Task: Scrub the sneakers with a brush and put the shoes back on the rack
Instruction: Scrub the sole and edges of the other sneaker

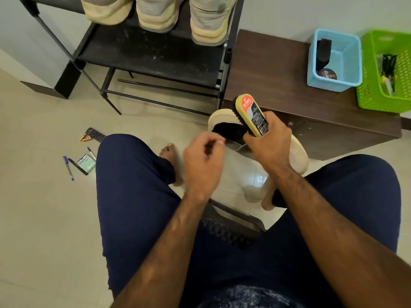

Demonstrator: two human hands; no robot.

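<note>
Person seated, navy trousers. Right hand (269,138) is clenched round the lower end of a yellow-backed shoe brush (251,114); the dark bristles face left, onto the sneaker (220,117).

The sneaker lies directly under and behind the grip, its cream sole edge showing above the black inner. The right hand and brush cover its middle.

Left hand (200,156) is just left of the grip with its fingers curled, fingertips at the sneaker's opening. Cannot tell whether it grips anything.

Surroundings:
- Beyond the grip, up and left: black shoe rack (155,56) with three pale sneakers (160,14) on the upper shelf, heels outward.
- Close behind the grip: brown cabinet (266,70). On top of it, to the right, a blue basket (347,63) holding a polish tin (326,74), and beside that a green basket (373,94).
- Far left of the grip, on the floor tiles: remote control (95,134), batteries (84,137), pens (68,167).
</note>
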